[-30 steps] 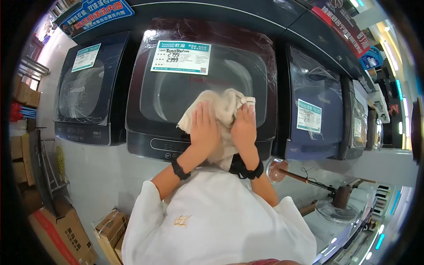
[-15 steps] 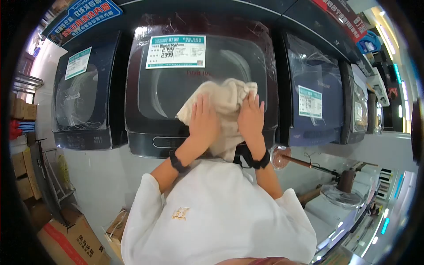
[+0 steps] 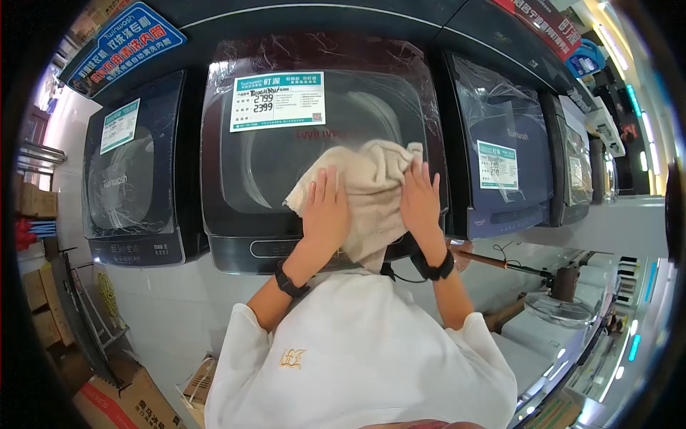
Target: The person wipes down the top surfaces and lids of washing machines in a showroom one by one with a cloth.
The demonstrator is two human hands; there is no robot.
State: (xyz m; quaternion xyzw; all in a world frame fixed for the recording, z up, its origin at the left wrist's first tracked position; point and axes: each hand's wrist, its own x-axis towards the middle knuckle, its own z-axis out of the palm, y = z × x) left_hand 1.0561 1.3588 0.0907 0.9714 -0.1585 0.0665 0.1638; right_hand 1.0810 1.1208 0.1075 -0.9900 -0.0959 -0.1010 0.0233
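Note:
A crumpled beige cloth (image 3: 371, 193) lies on the front part of a dark red washing machine lid (image 3: 286, 161). My left hand (image 3: 326, 214) rests flat on the cloth's left part, its fingers stretched out and pointing away from me. On the cloth's right edge lies my right hand (image 3: 421, 200), fingers extended and slightly apart. Each wrist wears a black band. Behind the cloth, a white and green price label (image 3: 277, 101) is stuck on the lid. The cloth hangs over the machine's front control strip (image 3: 268, 249).
A dark washing machine (image 3: 128, 182) stands to the left, and a blue one (image 3: 507, 143) to the right. Cardboard boxes (image 3: 128, 400) and a folded metal ladder (image 3: 96, 307) are at the lower left. A blue sign (image 3: 125, 48) stands at the back left.
My right hand has moved right, away from my left hand, with the cloth's right side spread wider. My left hand stays on the cloth's left part.

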